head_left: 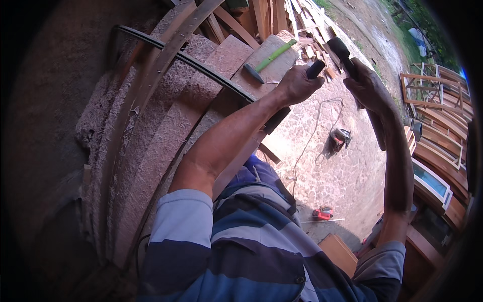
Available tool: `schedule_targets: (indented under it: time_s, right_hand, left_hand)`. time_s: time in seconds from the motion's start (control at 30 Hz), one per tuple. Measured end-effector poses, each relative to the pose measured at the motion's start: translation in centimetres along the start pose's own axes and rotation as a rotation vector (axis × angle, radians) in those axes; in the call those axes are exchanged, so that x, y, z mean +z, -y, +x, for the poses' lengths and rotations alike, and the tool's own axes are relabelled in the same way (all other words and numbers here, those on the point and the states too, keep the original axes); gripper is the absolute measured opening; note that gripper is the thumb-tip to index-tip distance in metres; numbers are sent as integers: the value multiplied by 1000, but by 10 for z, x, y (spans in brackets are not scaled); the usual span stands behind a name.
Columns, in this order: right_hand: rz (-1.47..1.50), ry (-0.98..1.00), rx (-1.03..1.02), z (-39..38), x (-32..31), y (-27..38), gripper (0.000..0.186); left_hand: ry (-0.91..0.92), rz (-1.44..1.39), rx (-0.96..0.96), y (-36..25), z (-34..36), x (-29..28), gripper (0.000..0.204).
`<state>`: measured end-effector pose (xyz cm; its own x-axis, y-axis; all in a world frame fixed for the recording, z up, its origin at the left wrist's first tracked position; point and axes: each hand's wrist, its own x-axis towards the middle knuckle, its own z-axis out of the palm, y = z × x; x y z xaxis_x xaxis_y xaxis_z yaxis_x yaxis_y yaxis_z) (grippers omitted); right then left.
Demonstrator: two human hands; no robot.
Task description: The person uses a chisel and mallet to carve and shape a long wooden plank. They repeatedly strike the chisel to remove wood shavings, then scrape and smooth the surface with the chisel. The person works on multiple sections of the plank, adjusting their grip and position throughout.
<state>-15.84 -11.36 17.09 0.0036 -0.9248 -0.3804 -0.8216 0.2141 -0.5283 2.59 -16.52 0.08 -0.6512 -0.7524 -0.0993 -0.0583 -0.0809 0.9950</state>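
My left hand (pixel 298 84) is closed round a dark handle (pixel 316 69) whose rounded end sticks out past the thumb. A dark block (pixel 276 121) shows below my left wrist; whether it joins the handle is hidden. With fingers wrapped round it, my right hand (pixel 370 86) holds a dark tool with a blocky head (pixel 338 48). A brownish length (pixel 378 132) shows beside that forearm. A long dark bar (pixel 201 68), bent at its far left end, runs over the boards toward my left forearm. A green-handled hammer (pixel 271 58) lies on a board beyond my left hand.
Thick boards (pixel 166 116) covered in shavings fill the left side, with a long timber (pixel 151 85) over them. A corded power tool (pixel 339 138) and a red tool (pixel 323 214) sit on the ground. Wooden frames (pixel 437 95) are stacked at right; offcuts (pixel 312 35) lie ahead.
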Motion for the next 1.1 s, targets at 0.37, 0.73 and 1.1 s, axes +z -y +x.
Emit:
schedule_targets:
  time_s: [0.37, 0.73, 1.1]
  right_hand:
    - [-110, 109, -45, 0, 2, 3, 30]
    - [-47, 120, 88, 1, -1, -5, 28]
    - [95, -26, 115, -10, 6, 4, 38]
  left_hand:
    - [-16, 50, 49, -1, -2, -2, 31]
    - [3, 48, 9, -1, -6, -3, 32]
    - [41, 20, -1, 0, -14, -2, 30]
